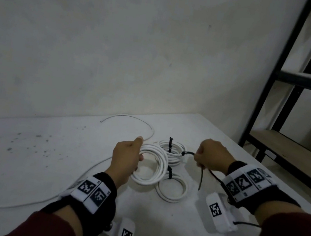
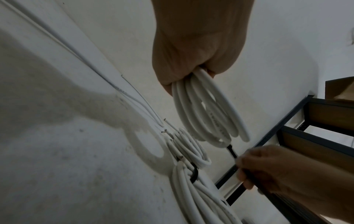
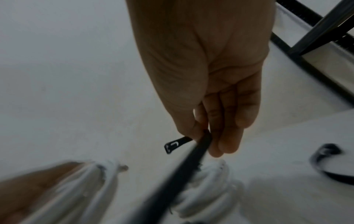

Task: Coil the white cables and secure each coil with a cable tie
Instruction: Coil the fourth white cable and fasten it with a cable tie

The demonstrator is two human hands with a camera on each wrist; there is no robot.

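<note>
My left hand (image 1: 127, 159) grips a coil of white cable (image 1: 153, 165) and holds it just above the table; in the left wrist view the loops (image 2: 208, 115) hang from the curled fingers (image 2: 193, 60). My right hand (image 1: 210, 154) pinches a black cable tie (image 1: 201, 172) to the right of the coil, its head (image 3: 172, 146) pointing toward the coil. Two tied coils lie on the table: one behind (image 1: 174, 151), one in front (image 1: 173, 189), each with a black tie round it.
A loose white cable (image 1: 130, 119) curves across the white table (image 1: 46, 142), and another length (image 1: 16, 205) trails toward the near left. A black metal shelf rack (image 1: 297, 82) stands at the right. Another black tie (image 3: 329, 163) lies on the table at the right.
</note>
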